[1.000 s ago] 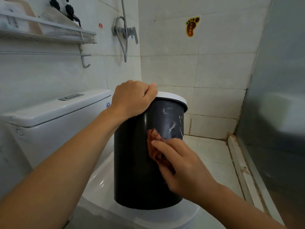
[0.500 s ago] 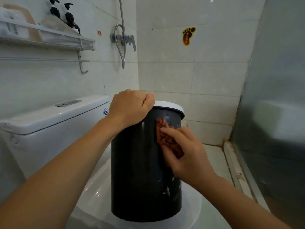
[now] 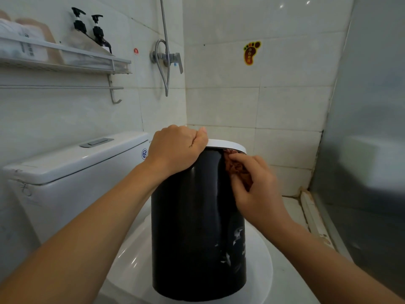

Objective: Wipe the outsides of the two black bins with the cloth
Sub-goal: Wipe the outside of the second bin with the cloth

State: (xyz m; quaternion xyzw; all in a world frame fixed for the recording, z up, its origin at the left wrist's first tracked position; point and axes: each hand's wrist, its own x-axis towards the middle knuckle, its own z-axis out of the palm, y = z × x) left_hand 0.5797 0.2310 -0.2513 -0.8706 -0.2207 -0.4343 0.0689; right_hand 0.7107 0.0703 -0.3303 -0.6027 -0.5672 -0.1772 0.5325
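One black bin with a white rim stands upright on the closed toilet lid. My left hand grips the near left part of the rim, fingers curled over its edge. My right hand presses a reddish-brown cloth against the bin's right side, just under the rim, fingers curled on the cloth. Pale smears show low on the bin's right side. Only this one bin is in view.
The toilet cistern sits to the left against the tiled wall. Above it a wall shelf holds pump bottles and packets. A shower mixer hangs at the corner. A glass partition closes the right side.
My right hand has slid the cloth up the bin's side from mid-height to just under the rim. My left hand has kept its grip on the rim.
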